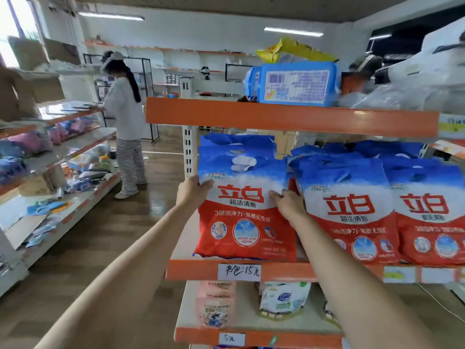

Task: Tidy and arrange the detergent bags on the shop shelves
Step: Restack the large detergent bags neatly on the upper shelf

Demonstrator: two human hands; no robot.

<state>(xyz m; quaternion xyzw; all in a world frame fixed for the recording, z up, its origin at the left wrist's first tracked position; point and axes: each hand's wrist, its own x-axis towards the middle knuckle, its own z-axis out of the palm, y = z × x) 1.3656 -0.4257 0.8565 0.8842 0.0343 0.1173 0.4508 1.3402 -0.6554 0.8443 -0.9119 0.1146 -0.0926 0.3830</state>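
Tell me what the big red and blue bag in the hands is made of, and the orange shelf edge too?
The detergent bag looks like thin glossy plastic film: it crinkles at the top and shines under the lights. The left hand and right hand grip its sides. The orange shelf edge looks like painted metal, smooth and straight with a dull sheen, though I cannot be sure from the look alone.

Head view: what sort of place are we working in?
Most likely a small shop: orange-edged shelves stocked with matching detergent bags, and a handwritten price tag on the shelf lip.
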